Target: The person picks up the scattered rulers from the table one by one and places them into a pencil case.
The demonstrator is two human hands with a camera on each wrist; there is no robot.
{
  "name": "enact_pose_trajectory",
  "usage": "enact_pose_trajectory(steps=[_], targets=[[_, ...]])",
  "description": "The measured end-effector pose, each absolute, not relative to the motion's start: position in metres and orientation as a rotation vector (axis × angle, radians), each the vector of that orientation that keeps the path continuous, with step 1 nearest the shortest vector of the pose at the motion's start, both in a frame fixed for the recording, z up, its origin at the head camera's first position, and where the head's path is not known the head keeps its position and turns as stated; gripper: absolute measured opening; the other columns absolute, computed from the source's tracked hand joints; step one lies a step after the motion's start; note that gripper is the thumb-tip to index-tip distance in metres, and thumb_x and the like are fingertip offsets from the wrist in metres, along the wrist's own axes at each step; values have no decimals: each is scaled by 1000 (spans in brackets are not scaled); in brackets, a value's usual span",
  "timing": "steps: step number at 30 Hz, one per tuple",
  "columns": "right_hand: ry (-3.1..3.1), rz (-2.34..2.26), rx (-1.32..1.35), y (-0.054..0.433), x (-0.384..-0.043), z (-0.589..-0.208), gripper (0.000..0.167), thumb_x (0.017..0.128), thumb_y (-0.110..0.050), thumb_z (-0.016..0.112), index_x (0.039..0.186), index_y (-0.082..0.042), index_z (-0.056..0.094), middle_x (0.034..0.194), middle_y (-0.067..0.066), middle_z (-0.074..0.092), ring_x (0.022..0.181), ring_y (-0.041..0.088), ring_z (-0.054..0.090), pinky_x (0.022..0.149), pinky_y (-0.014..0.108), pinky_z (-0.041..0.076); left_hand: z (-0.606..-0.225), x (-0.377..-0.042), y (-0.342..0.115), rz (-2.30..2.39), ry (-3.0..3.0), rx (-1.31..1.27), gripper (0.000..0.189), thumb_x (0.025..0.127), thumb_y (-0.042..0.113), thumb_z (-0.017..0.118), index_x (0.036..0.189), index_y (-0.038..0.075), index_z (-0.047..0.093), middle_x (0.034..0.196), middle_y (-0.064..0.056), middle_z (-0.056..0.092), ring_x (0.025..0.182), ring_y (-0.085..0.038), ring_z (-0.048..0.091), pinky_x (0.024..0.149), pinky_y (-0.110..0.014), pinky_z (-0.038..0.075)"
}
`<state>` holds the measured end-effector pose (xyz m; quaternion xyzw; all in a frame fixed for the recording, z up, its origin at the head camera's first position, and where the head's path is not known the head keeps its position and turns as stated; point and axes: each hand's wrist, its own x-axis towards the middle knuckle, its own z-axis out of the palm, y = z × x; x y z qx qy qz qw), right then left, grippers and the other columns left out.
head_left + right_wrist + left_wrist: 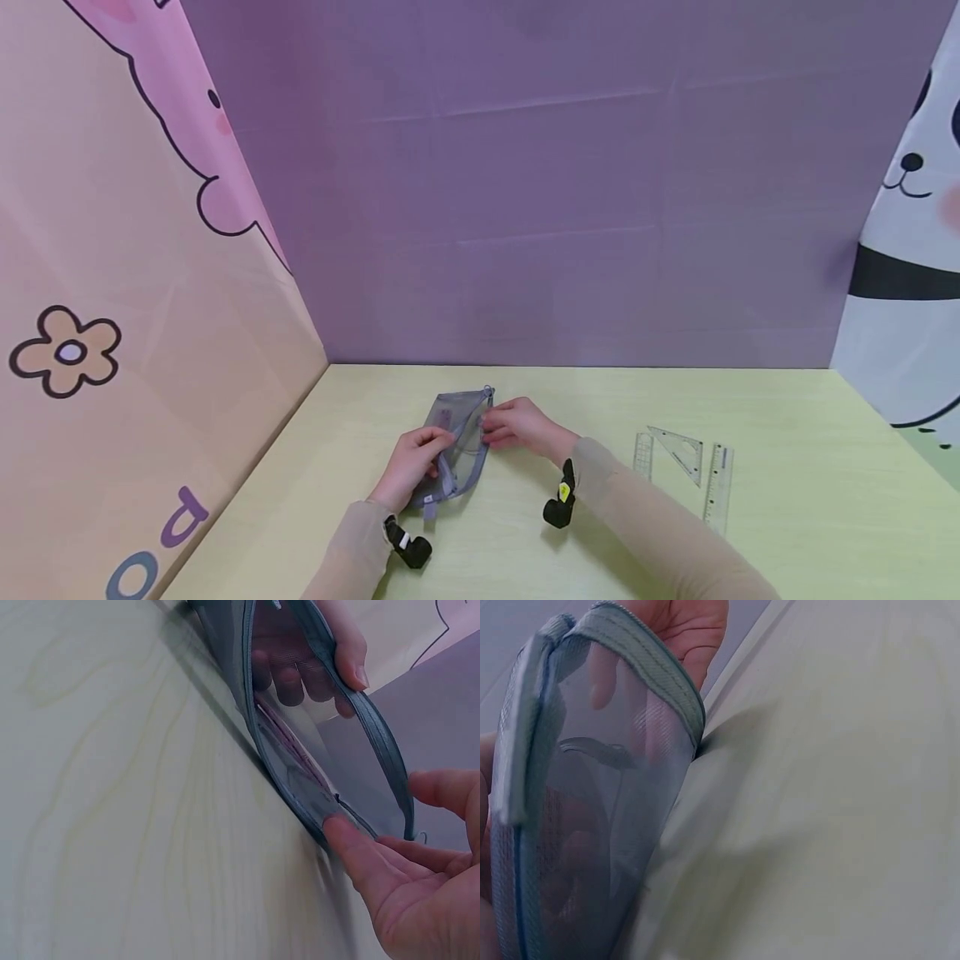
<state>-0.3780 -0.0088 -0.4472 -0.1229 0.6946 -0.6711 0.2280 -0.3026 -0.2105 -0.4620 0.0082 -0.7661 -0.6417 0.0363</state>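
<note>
A grey-blue mesh zipper pouch (467, 467) stands tilted on the table, its zippered mouth spread apart. My left hand (415, 458) pinches the near-left rim between thumb and fingers; in the right wrist view the left hand's fingertips (289, 682) show through the mesh. At the pouch's far right end is my right hand (522, 427). In the right wrist view, the right hand (420, 892) has its thumb by the upper zipper band (375, 735) and its fingers at the lower edge. A thin pinkish strip (296, 746) shows inside the pouch; its kind is unclear.
To the right on the pale wood table (300, 500) lie a short clear ruler (643, 454), a clear set square (682, 452) and a longer clear ruler (718, 487). A purple backdrop (562, 208) stands behind the table, with printed cloth (150, 317) on the left.
</note>
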Motion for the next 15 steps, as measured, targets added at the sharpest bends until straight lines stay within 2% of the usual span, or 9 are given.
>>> enact_pose_trajectory(steps=[6,15], targets=[[1909,-1845,-389,0,-374,-442,40,96,-11,57,124,17,52,113,29,63,98,34,67,80,39,54,-462,-303,-210,-1991,-2335,26,20,91,15,67,99,-3,70,78,2,58,56,-12,43,52,-25,41],[1970,-1823,-408,28,-365,-430,46,96,-16,58,129,14,50,120,28,60,101,33,66,83,40,53,-462,-301,-212,-1982,-2341,-17,18,90,16,68,96,-1,71,79,-1,59,55,-13,45,52,-25,42]])
